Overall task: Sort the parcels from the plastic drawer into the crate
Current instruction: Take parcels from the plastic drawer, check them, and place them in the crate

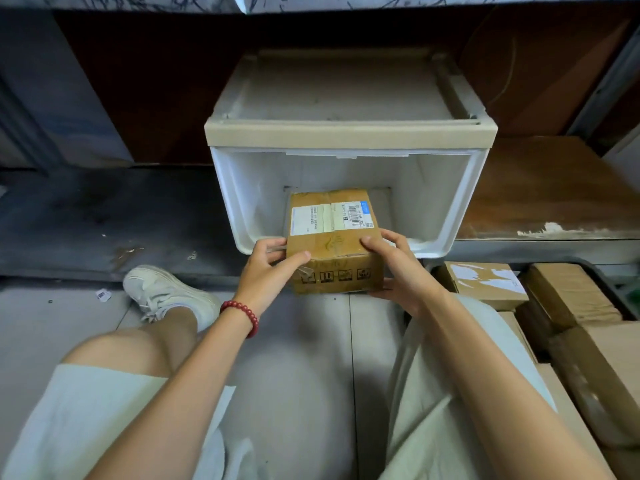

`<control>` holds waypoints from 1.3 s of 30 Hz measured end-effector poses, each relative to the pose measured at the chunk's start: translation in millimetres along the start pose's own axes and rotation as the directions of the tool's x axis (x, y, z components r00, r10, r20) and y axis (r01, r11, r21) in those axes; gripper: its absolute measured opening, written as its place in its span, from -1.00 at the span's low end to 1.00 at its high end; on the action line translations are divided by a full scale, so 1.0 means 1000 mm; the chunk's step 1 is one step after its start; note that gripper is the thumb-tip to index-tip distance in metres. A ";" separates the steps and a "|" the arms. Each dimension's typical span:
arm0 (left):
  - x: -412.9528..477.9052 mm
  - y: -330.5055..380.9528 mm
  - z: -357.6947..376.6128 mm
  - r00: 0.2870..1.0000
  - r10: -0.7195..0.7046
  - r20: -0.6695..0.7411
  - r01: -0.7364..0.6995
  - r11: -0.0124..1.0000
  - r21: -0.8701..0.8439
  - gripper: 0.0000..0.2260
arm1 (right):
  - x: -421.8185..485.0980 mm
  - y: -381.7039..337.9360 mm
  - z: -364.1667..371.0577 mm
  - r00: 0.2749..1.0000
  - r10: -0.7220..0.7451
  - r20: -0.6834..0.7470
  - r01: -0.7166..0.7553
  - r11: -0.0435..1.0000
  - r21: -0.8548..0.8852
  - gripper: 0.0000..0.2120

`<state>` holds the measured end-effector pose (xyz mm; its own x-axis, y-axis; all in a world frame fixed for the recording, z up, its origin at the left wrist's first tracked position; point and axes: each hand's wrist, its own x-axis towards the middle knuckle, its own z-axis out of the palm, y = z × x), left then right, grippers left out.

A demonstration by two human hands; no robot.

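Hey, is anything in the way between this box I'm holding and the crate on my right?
Nothing visible. The left hand and right hand grip the parcel at the front rim of the drawer; the crate lies just right, already holding other parcels.

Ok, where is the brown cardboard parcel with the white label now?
Head view, centre: the brown cardboard parcel is held between the left hand and right hand, over the front rim of the white plastic drawer.

A parcel storeroom or sorting corner, it seems: taped cardboard parcels [485, 285] packed together at 4 o'clock, a barcode-labelled parcel [332, 220] in a plastic drawer [346, 161] at 12 o'clock, worn low shelf boards [540, 188], grey tiled floor [304, 375].
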<state>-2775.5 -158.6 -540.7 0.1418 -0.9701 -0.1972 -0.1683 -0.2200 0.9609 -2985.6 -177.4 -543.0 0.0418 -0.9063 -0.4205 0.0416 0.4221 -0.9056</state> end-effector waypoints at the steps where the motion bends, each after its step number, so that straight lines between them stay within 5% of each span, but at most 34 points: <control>1: -0.001 0.000 0.002 1.000 -0.015 -0.006 0.015 1.000 -0.016 -0.43 | 0.000 0.001 -0.002 1.000 0.002 -0.007 -0.002 1.000 0.013 -0.60; 4: 0.000 0.002 0.009 1.000 -0.004 -0.016 0.004 1.000 -0.001 -0.18 | 0.001 0.004 -0.008 1.000 -0.001 -0.006 0.001 0.999 0.048 -0.62; 8: 0.003 0.008 0.019 0.994 0.110 0.005 -0.110 0.993 0.038 -0.48 | 0.005 0.002 -0.008 1.000 0.015 -0.019 -0.014 0.996 0.089 -0.70; 16: 0.008 0.010 0.028 0.961 0.268 -0.069 -0.236 0.924 0.300 -0.47 | 0.017 0.006 0.007 0.993 0.058 -0.104 -0.047 0.994 0.097 -0.72; 24: 0.024 0.007 0.015 0.987 -0.087 -0.134 0.069 0.988 -0.136 -0.76 | 0.017 0.001 0.002 0.991 -0.082 -0.104 0.086 0.996 0.028 -0.59; 29: 0.028 -0.002 0.010 0.977 -0.196 -0.084 0.176 0.963 -0.204 -0.74 | 0.011 -0.001 0.003 0.993 -0.100 -0.069 0.100 0.995 -0.002 -0.61; 39: 0.021 0.004 0.004 0.992 0.092 -0.081 -0.090 0.995 0.033 -0.57 | 0.026 0.011 0.011 0.991 -0.104 -0.083 0.107 0.994 0.035 -0.64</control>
<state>-2776.7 -180.4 -542.0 0.2041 -0.9747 -0.0915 -0.2124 -0.1353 0.9678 -2973.0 -196.2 -563.4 -0.0460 -0.9438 -0.3272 0.0808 0.3229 -0.9430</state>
